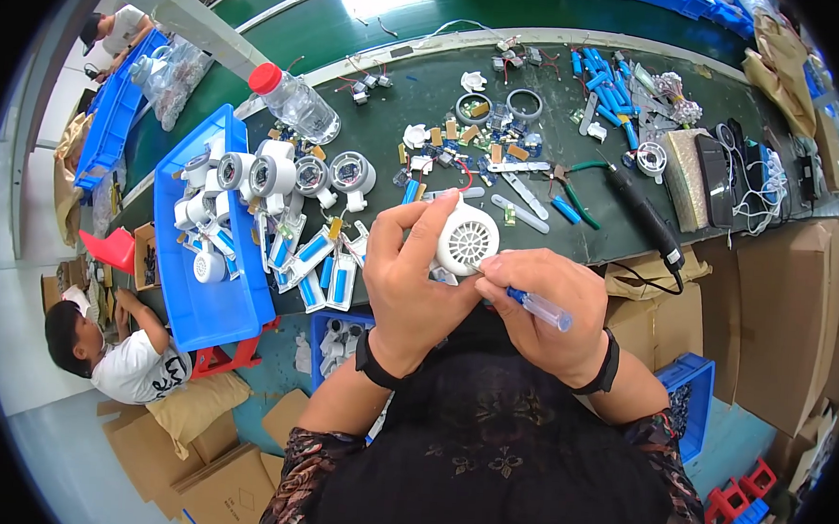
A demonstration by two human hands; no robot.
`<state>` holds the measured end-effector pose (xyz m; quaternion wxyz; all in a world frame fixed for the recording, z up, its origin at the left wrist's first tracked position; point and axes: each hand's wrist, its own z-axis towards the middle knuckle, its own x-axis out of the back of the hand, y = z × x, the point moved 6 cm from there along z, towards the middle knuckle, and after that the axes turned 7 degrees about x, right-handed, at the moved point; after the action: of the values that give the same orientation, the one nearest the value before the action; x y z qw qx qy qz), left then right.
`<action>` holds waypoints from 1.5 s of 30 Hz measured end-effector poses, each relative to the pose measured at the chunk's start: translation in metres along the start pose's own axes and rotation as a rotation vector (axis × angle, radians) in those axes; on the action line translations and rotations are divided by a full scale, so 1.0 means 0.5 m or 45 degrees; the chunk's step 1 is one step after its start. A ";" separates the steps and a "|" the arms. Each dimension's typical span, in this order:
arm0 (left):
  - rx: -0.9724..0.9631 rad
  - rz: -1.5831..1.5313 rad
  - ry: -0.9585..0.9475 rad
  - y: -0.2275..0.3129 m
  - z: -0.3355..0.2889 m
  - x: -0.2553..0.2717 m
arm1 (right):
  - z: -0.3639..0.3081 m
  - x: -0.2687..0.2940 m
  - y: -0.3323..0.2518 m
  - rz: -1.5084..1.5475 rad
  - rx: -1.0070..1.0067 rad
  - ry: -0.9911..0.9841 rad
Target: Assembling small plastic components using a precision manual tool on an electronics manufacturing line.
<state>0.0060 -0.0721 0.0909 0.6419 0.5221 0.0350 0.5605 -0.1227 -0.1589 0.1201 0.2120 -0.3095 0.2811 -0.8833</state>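
Above the near edge of the bench, my left hand (401, 289) grips a white round fan head (468, 238) with its slotted grille facing up. My right hand (558, 302) is closed around a small screwdriver (542, 309) with a clear and blue handle. Its tip meets the fan head's lower right rim, close to my left thumb. Beside my left hand lie several opened white fan handles (311, 256) with blue battery cells. White fan heads (351, 175) stand behind them. Small circuit boards and white plastic parts (415, 136) are scattered beyond my hands.
At left stands a blue bin (223, 309) holding fan parts, with a red-capped clear bottle (297, 106) behind it. Green-handled pliers (579, 199), a black electric screwdriver (645, 215) and loose blue cells (604, 87) lie to the right. Another person (144, 361) sits at lower left.
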 end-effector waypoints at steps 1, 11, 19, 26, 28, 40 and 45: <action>0.023 -0.013 0.001 0.000 0.000 0.000 | -0.002 0.001 -0.004 -0.014 0.051 0.026; 0.075 -0.021 0.013 0.000 0.007 0.005 | -0.021 -0.015 -0.017 -0.042 0.422 0.072; 0.065 -0.044 -0.026 -0.017 0.004 0.003 | -0.008 0.043 -0.032 0.145 0.235 0.092; 0.089 -0.043 -0.032 -0.014 0.008 0.003 | -0.031 0.054 -0.018 0.161 0.180 0.100; 0.063 -0.035 -0.031 -0.014 0.010 0.005 | -0.039 0.050 -0.014 0.171 0.131 0.127; 0.912 -2.153 -0.134 -0.095 -0.016 -0.019 | -0.088 -0.057 0.107 0.686 -0.745 0.001; 0.919 -2.538 -0.122 -0.099 -0.008 -0.021 | -0.053 -0.080 0.094 0.587 -0.598 -0.023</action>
<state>0.0335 -0.0688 0.0483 0.6191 0.4387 0.5862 -0.2839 -0.1023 -0.1628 0.0564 0.3316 -0.2859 0.5380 -0.7203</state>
